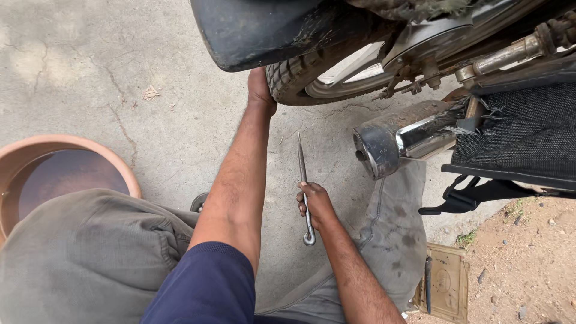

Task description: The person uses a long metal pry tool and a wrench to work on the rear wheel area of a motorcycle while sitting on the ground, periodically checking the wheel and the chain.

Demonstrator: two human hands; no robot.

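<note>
Cracked, sunlit concrete floor (120, 90), dirt edge (528, 264)

Bare concrete floor (90, 78) open on left. Mudguard (258, 30) and tyre (294, 75) block top. Exhaust pipe (396, 141) crowds right. Clay bowl (36, 150) of water blocks lower left. Narrow gap between tyre and exhaust pipe.

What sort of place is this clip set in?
Probably an outdoor roadside or yard spot used for motorcycle repair. A motorcycle rear tyre and chrome exhaust stand over cracked concrete ground, with bare dirt alongside. The right hand holds a metal tyre lever; the left hand touches the tyre.
</note>
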